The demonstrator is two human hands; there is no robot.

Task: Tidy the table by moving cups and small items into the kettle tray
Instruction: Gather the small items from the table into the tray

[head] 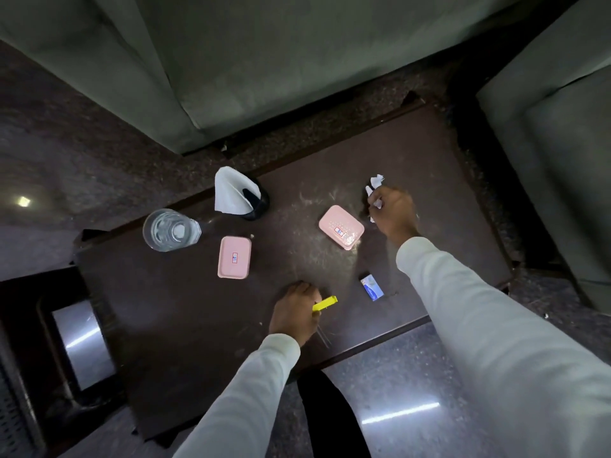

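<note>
The left hand [293, 312] is curled over the near end of a small yellow plastic stick-shaped item [325, 303] that lies on the dark brown desk [185, 325]; the fingers hide the end they grip, so what the item is cannot be made out. The right hand [393, 214] is closed around a crumpled white paper scrap [374, 186], most of it buried in the fist, with bits poking out beyond the knuckles. Between the hands lies a pink rounded plastic box [341, 227], just beside the right hand, and a small blue-and-white packet [372, 287] lies nearer the right sleeve. Beyond the left hand are a flat pink rectangular lid [234, 257], a clear drinking glass [170, 230] and a dark holder with a white folded napkin [231, 191]. Far left of the left hand, a dark tray [62, 345] below the desk edge is partly cut off and glare-streaked.
</note>
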